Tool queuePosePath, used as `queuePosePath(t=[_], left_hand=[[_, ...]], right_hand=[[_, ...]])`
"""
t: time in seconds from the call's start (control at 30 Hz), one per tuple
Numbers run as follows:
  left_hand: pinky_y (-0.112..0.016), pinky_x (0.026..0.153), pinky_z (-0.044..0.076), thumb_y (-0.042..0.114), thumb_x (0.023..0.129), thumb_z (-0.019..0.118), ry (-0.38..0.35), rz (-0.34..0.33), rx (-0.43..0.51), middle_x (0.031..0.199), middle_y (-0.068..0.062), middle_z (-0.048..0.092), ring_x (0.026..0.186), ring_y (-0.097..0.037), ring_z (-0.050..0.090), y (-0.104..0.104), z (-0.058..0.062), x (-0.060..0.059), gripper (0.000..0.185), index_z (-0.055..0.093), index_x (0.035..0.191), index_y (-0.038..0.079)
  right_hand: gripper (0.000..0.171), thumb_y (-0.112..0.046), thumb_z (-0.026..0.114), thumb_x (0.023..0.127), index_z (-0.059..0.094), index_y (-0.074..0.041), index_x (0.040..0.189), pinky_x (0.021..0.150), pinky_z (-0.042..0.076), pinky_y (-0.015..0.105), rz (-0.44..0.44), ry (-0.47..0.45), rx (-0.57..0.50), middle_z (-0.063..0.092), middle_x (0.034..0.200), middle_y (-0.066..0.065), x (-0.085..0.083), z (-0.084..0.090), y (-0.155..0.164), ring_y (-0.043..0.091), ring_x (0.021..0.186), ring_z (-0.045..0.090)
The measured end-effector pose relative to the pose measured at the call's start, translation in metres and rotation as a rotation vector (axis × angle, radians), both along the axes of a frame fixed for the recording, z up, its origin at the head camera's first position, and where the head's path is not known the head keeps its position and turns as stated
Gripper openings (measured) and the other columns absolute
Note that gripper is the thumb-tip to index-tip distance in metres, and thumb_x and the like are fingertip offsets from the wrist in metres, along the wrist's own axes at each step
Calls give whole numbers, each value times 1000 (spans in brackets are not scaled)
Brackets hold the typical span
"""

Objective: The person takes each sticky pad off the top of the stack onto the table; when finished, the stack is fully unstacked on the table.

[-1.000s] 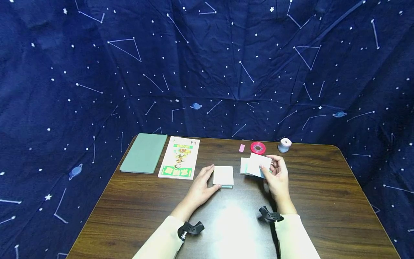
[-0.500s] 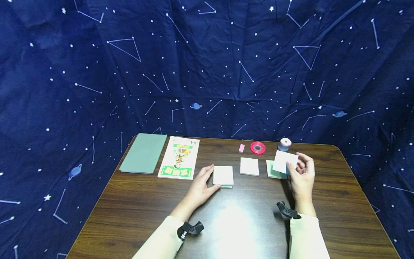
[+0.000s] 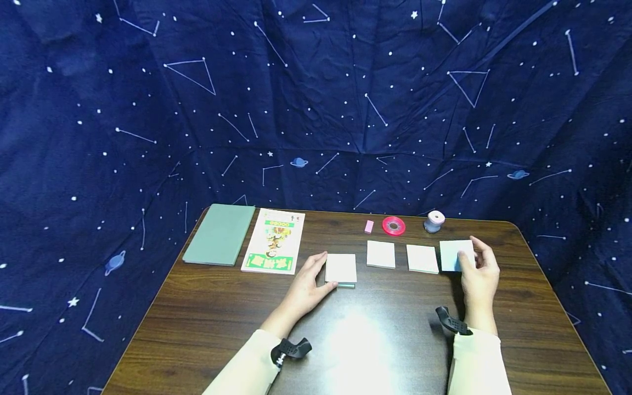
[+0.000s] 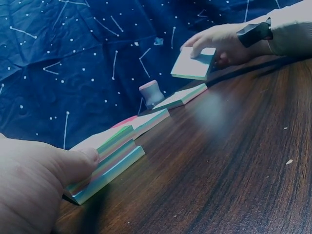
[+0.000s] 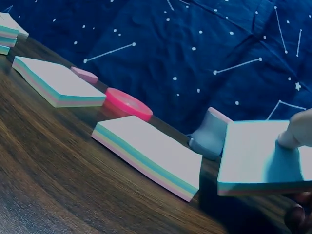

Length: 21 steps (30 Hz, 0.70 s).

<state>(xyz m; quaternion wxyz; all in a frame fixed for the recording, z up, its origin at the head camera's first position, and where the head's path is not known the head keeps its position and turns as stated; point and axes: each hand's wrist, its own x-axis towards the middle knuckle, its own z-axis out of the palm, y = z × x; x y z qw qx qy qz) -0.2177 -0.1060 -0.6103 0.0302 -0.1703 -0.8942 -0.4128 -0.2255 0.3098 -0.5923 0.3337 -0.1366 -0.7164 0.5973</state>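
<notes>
My right hand (image 3: 481,278) pinches a square sticky note pad (image 3: 448,255) at the right, thumb on its top face. In the right wrist view a dark shadow lies below that tilted pad (image 5: 248,153). Two more sticky note pads lie flat to its left, the nearer one (image 3: 422,259) and the farther one (image 3: 381,254); their edges show coloured layers. At the middle of the table my left hand (image 3: 307,286) holds the left side of a stack of sticky note pads (image 3: 341,267), its thumb (image 4: 80,163) against the stack's edge. The stacked pads sit slightly offset.
Behind the pads stand a pink eraser-like block (image 3: 369,226), a red ring-shaped roll (image 3: 393,225) and a pale spool-like item (image 3: 434,221). A green notebook (image 3: 219,234) and an illustrated booklet (image 3: 274,241) lie at the back left. A starry curtain (image 3: 316,109) hangs behind the table.
My right hand has moved right, laying down one pad and then another in a row; it now holds a single pad farther right. The left hand has stayed at the stack.
</notes>
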Motion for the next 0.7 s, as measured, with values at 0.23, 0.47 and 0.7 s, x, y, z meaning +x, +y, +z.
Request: queuePosePath(t=[0.23, 0.47, 0.7], left_hand=[[-52, 129, 40, 28, 95, 86, 6, -1, 6, 162, -16, 54, 154, -36, 50, 0, 0, 0, 81, 49, 162, 0], [-53, 128, 41, 27, 95, 86, 17, -8, 6, 162, -16, 54, 153, -36, 51, -1, 1, 0, 82, 49, 161, -1], [-58, 123, 45, 35, 94, 86, 89, -22, 53, 158, -18, 56, 148, -41, 54, -2, -12, -4, 83, 51, 159, -3]], right_hand=[[46, -5, 71, 98, 71, -10, 144, 75, 43, 9, -141, -173, 93, 75, 131, 21, 3, 2, 6, -7, 88, 56], [48, -8, 70, 98, 68, -9, 146, 75, 40, 12, -199, -302, 122, 74, 123, 23, 3, 2, 8, -5, 87, 52], [50, -5, 71, 95, 67, 0, 145, 90, 40, 32, -227, -357, 172, 66, 124, 26, 3, -1, 11, 33, 111, 59]])
